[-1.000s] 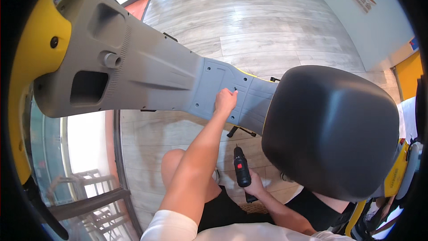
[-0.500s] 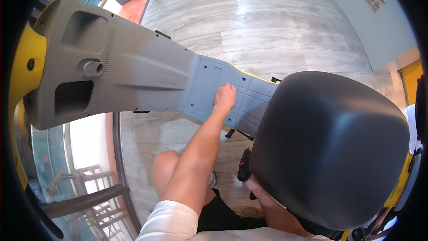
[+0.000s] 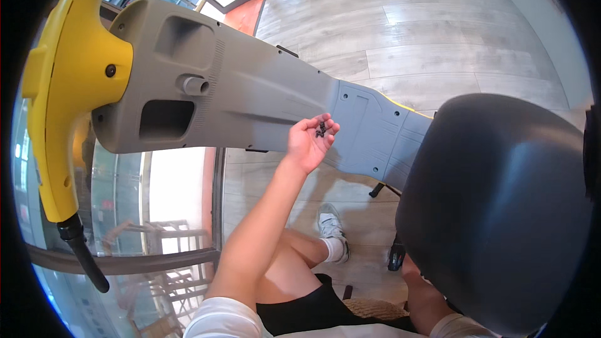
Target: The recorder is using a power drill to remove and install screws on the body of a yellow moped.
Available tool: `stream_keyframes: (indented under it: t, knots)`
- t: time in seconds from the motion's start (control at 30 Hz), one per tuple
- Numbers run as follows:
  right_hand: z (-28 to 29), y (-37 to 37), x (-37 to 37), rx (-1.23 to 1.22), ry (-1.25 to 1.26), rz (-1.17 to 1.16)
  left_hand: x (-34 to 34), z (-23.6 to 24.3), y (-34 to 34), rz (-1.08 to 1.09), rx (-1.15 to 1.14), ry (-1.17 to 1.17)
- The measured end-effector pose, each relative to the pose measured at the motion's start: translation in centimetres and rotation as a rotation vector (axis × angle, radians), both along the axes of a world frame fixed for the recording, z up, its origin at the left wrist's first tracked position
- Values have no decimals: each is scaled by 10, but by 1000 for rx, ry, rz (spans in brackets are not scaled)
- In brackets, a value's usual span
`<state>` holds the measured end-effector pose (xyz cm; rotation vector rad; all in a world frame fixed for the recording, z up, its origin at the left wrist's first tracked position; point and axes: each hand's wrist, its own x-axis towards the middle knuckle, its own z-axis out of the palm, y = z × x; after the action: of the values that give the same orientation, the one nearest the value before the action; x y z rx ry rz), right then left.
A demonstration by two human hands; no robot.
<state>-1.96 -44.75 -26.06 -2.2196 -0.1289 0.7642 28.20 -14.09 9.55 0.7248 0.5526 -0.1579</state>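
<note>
My left hand (image 3: 306, 149) is palm up with its fingers half curled, cupping several small black screws (image 3: 321, 129). It is over the join between the grey front panel (image 3: 250, 81) and the blue-grey footboard (image 3: 363, 128) of a yellow and grey scooter-like machine. Dark fastener holes dot the footboard. Low on the right, my right hand (image 3: 411, 265) is mostly hidden by the black padded seat (image 3: 494, 200). It holds a black cordless drill (image 3: 395, 254), only part of which shows.
A yellow handlebar (image 3: 75, 69) with a black grip (image 3: 84, 256) rises at the left. My shoe (image 3: 332, 225) rests on the wood-look floor (image 3: 400, 44). A woven seat (image 3: 375, 308) shows under me, and glass doors (image 3: 169, 194) stand at the left.
My left hand has turned from a closed fist over the footboard to palm up, showing the screws. My view has swung left, so more of the handlebar shows.
</note>
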Motion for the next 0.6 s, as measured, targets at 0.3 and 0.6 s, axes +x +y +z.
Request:
stream_keyframes:
  t: [0.3,0.6]
  knots:
    - [-42,-45,-15,-203,136,-135,-63,-14,-30,-129,-132,-142]
    - [249,46,95,1214,842,-357,-208,33,-129,-422,109,-22]
